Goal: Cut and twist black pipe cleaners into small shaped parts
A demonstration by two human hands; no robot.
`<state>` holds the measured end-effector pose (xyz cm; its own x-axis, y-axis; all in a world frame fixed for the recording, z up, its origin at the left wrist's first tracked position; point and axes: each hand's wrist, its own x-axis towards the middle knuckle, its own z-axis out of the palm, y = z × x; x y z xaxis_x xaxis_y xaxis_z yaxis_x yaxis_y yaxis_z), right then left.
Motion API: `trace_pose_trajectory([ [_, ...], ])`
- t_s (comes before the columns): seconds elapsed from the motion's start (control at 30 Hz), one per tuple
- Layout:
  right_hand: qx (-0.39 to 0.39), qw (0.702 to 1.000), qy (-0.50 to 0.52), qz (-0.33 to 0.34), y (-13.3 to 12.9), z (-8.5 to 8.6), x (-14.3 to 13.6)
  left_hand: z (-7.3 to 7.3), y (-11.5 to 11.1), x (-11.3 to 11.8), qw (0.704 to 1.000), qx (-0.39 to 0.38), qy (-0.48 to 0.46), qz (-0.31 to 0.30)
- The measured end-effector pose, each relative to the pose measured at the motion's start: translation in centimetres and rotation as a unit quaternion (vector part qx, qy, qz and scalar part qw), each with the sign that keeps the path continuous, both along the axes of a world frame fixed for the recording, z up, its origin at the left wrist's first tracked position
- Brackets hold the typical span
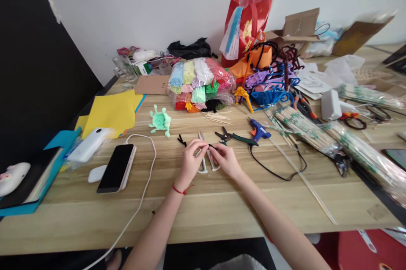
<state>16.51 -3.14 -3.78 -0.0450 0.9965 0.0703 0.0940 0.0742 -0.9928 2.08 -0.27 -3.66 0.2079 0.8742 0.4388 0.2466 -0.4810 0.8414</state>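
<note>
My left hand (192, 159), with a red string bracelet at its wrist, and my right hand (226, 160) meet over the middle of the table. Both pinch a short black pipe cleaner (213, 147) between their fingertips. Beneath them lie scissors (203, 167) with white handles, partly covered by the fingers. Just left of my left hand is a small bent black pipe cleaner piece (182, 140). Beyond my right hand rest dark-handled wire cutters (226, 135). A mint-green fuzzy pipe cleaner figure (161, 121) sits farther off to the left.
Bagged coloured pipe cleaners (198, 81) stand behind, near a red bag (249, 20). Right are a blue glue gun (259, 130) with its cord and packs of sticks (303, 128). Left are a phone (116, 168), a white cable (149, 177) and yellow paper (111, 111).
</note>
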Motion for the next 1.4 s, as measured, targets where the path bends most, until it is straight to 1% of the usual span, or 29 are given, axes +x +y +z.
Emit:
trace_pose_trajectory([
  [0.07,0.043,0.997,-0.061,0.010,0.0,0.2,0.4,-0.1,0.3,-0.1,0.997,-0.067,-0.034,-0.024],
  [0.17,0.096,0.986,-0.134,0.036,0.0,0.8,1.0,-0.3,0.8,-0.4,0.977,-0.188,-0.087,-0.052],
  [0.23,0.110,0.981,-0.153,0.055,0.0,1.2,1.2,-0.5,0.9,-0.5,0.958,-0.255,-0.113,-0.064],
  [0.33,0.117,0.976,-0.169,0.073,-0.1,1.4,1.2,-0.7,1.0,-0.6,0.936,-0.315,-0.135,-0.080],
  [0.4,0.119,0.973,-0.182,0.078,-0.2,1.4,1.1,-0.8,1.1,-0.7,0.929,-0.333,-0.136,-0.087],
  [0.5,0.123,0.969,-0.198,0.083,-0.2,1.3,1.0,-0.7,1.1,-0.8,0.929,-0.336,-0.125,-0.092],
  [0.6,0.126,0.966,-0.211,0.082,-0.2,1.2,1.0,-0.3,1.1,-0.9,0.937,-0.320,-0.096,-0.103],
  [0.7,0.135,0.962,-0.227,0.075,-0.2,1.0,1.0,0.1,0.8,-0.9,0.950,-0.283,-0.051,-0.122],
  [0.8,0.159,0.949,-0.262,0.066,-0.2,0.5,1.2,0.3,0.6,-0.9,0.951,-0.272,-0.016,-0.147],
  [0.87,0.182,0.930,-0.312,0.066,-0.2,0.2,1.3,0.3,0.4,-0.8,0.942,-0.298,-0.013,-0.155],
  [0.97,0.213,0.891,-0.394,0.070,-0.2,-0.1,1.4,0.5,0.3,-0.6,0.919,-0.360,-0.035,-0.155],
  [1.1,0.243,0.855,-0.452,0.076,-0.2,-0.2,1.3,0.9,0.1,-0.6,0.898,-0.415,-0.069,-0.132],
  [1.2,0.251,0.840,-0.474,0.081,-0.3,-0.2,1.2,1.1,-0.2,-0.6,0.877,-0.455,-0.099,-0.115],
  [1.3,0.257,0.837,-0.477,0.081,-0.3,-0.4,1.2,1.2,-0.4,-0.6,0.858,-0.484,-0.125,-0.116],
  [1.4,0.258,0.837,-0.476,0.078,-0.3,-0.4,1.2,1.1,-0.3,-0.5,0.856,-0.484,-0.142,-0.109],
])
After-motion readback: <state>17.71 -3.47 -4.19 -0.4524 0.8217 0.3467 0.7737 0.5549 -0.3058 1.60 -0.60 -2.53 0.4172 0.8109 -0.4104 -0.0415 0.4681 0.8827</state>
